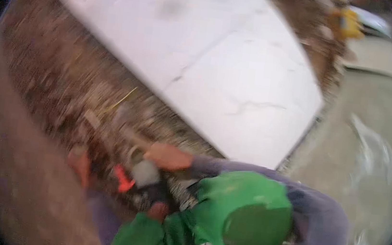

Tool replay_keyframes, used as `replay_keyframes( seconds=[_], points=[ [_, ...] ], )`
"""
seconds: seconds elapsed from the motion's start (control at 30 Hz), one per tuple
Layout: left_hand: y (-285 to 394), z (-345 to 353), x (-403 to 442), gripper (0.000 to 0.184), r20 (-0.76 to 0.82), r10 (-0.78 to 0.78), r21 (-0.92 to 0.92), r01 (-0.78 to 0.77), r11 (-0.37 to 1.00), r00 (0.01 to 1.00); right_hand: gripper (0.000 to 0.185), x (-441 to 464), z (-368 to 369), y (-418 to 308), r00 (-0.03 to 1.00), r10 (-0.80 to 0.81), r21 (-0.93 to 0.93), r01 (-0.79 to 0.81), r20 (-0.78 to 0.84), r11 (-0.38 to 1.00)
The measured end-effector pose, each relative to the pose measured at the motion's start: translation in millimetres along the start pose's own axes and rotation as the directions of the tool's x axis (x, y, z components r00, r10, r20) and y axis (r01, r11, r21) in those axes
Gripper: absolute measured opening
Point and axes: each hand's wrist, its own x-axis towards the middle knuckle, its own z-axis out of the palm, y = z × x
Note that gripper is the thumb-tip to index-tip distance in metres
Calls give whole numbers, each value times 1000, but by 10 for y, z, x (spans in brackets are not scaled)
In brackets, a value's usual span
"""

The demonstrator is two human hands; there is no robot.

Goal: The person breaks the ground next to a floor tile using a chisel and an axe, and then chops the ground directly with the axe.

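Note:
From a purple-grey sleeve at the right, my right hand (169, 156) reaches leftward below the large white slab (203, 60). Its fingers look closed, and a blurred pale strip extends up and left from them; what they hold is unclear. At the lower left, my left hand (80, 165) is low over the brown ground, its fingers smeared by motion. Between the hands are a bright red-orange object (123, 178) and a grey, rounded object (145, 173) with a dark part behind it. Green cloth (243, 215) fills the bottom centre.
Rough brown soil (53, 58) with rubble runs along the slab's left edge. A thin yellow strip (123, 100) lies there. Smooth grey floor (343, 149) borders the slab at right. A yellow object (351, 23) and a pale flat board (375, 56) are at the upper right.

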Motion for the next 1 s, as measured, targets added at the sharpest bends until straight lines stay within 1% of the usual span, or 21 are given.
replay_keyframes(
  seconds=[0.07, 0.17, 0.2, 0.23, 0.27, 0.33, 0.37, 0.43, 0.47, 0.53, 0.57, 0.63, 0.67, 0.73, 0.77, 0.8, 0.87, 0.9, 0.93, 0.97, 1.0],
  points=[
    [-38, -179, 183, 58, 129, -119, -96, 132, 987, 984, 38, -80, 78, -9, 993, -62, 85, 71, -104, 994],
    [157, -421, 74, 41, -78, -223, -378, 178, 909, 972, 41, -162, -104, -204, 995, 100, 105, -97, -20, 990],
    [260, -429, 153, 39, -87, -234, -401, 181, 898, 968, 42, -175, -127, -269, 985, 165, 121, -169, 42, 978],
    [452, -396, 193, 37, -19, -219, -399, 194, 896, 976, 44, -154, -39, -119, 992, 114, 147, -121, 52, 982],
    [648, -367, 251, 35, 170, -149, -352, 201, 914, 974, 45, -163, -13, -121, 993, 114, 124, -118, 36, 985],
    [1423, -277, -32, 31, 464, 125, -384, 71, 921, 877, 45, -171, 25, -141, 993, 115, 84, -114, -3, 990],
    [1973, -330, -487, 43, 483, 334, -511, -50, 858, 809, 44, -205, 44, -162, 991, 131, 77, -130, -5, 989],
    [2953, -499, -1455, 75, 440, 684, -767, -153, 623, 582, 43, -225, 31, -179, 988, 155, 50, -155, 17, 987],
    [3246, -696, -1795, 81, 415, 824, -877, -70, 475, 386, 41, -193, 50, -160, 987, 160, 62, -161, 31, 985],
    [3389, -907, -1959, 86, 254, 941, -963, -26, 267, 224, 40, -176, 95, -119, 983, 180, 96, -184, 48, 978],
    [3381, -959, -1925, 86, 167, 950, -972, -116, 203, 265, 38, -204, 16, -270, 986, 163, 97, -166, 43, 981],
    [3219, -968, -1684, 77, 129, 883, -916, -286, 280, 452, 35, -266, -166, -464, 991, 134, 96, -136, 25, 986],
    [2948, -907, -1384, 69, 161, 780, -840, -332, 430, 604, 34, -284, -243, -501, 992, 127, 93, -128, 15, 987],
    [2235, -761, -661, 50, 272, 421, -640, -165, 751, 865, 30, -248, -172, -378, 994, 107, 26, -108, 20, 994],
    [1806, -708, -392, 46, 251, 392, -546, -204, 812, 885, 28, -236, -98, -294, 996, 81, -41, -80, 31, 996],
    [1348, -700, -235, 42, 228, 342, -424, -223, 877, 912, 28, -225, -80, -199, 996, 47, -197, -32, 72, 980],
    [782, -575, -370, 38, 145, 164, -353, -104, 930, 976, 30, -220, -52, -12, 988, -22, -483, 95, 154, 871],
    [664, -551, -506, 38, 245, 42, -215, 12, 977, 969, 27, -289, -100, 12, 927, -361, -325, 314, -97, 892],
    [636, -458, -714, 41, 227, 111, -134, -82, 988, 967, 31, -208, -165, -70, 995, -92, -292, 74, -47, 954],
    [238, -187, -684, 45, 270, 224, -248, -157, 956, 936, 36, -188, -227, -260, 991, 115, -61, -119, -62, 991],
    [337, -144, -791, 51, 360, 56, 4, -62, 998, 931, 43, -162, -292, -443, 946, 317, 175, -301, -74, 938]
  ],
)
